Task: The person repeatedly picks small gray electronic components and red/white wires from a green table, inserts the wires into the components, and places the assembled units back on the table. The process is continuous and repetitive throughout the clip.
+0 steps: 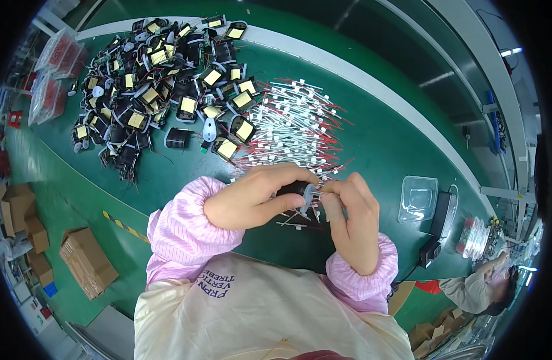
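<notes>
In front of my chest, my left hand (258,195) is closed around a small black device housing (292,189) with a light grey end piece (309,195). Against that grey end, my right hand (353,216) pinches with thumb and fingertips; the bit between them is too small and covered to make out. Just beyond both hands spreads a heap of white and red wire leads (297,123) with little white tags or connectors. A few of these leads also lie under and nearer than my hands.
A large pile of black housings (159,57) with pale yellow pads and thin wires covers the far left of the green table (372,138). To the right are a clear plastic tray (418,198) and a black box (430,253). Clear bins (61,54) stand far left; another person (480,288) sits at right.
</notes>
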Demonstrator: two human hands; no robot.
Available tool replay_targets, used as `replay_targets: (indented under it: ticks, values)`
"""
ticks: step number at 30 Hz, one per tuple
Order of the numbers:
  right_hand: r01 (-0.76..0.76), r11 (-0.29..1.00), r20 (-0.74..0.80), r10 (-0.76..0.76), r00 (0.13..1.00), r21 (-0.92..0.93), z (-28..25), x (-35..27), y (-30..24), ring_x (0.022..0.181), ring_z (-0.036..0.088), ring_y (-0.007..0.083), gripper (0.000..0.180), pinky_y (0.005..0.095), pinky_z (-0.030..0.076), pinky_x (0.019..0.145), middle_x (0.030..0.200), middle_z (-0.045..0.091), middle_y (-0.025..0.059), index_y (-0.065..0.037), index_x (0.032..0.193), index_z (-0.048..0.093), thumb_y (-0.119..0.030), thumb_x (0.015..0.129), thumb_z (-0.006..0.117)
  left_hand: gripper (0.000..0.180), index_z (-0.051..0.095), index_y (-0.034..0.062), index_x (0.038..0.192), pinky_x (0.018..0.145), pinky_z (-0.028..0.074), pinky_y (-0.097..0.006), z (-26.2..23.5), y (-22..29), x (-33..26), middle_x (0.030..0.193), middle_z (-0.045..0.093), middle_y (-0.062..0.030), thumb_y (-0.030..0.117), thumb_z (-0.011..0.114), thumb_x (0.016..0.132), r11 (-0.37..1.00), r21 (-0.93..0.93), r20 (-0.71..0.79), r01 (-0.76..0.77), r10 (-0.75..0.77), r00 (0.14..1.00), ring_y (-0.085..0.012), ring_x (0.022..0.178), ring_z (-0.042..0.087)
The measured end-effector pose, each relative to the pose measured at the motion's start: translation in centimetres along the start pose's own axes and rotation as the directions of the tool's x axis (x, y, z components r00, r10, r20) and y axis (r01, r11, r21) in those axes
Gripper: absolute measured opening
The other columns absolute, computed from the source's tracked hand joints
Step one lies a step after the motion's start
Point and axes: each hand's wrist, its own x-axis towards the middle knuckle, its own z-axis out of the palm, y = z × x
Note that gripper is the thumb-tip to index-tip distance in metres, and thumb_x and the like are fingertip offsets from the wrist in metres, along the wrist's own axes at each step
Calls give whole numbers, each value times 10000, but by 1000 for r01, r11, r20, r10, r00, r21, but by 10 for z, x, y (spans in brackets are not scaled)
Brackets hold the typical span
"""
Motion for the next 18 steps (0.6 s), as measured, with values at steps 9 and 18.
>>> replay_targets:
  ticks: [9,18]
  values:
    - [1,975,132,-32,991,224,-11,6,7,604,503,292,49,364,404,553,722,524,124,29,858,637,5,817,646,316,621,-67,1115,869,481,-325,6,-13,2,1064,659,-129,-59,689,807,837,-547,-41,-31,11,999,-189,991,618]
    - [135,978,-29,-142,989,-158,9,-1,7,691,515,334,80,415,414,582,760,495,139,21,831,607,14,772,661,345,660,-60,1021,758,527,-366,14,-8,6,953,672,-182,-83,733,685,966,146,-193,-213,239,952,-301,872,663]
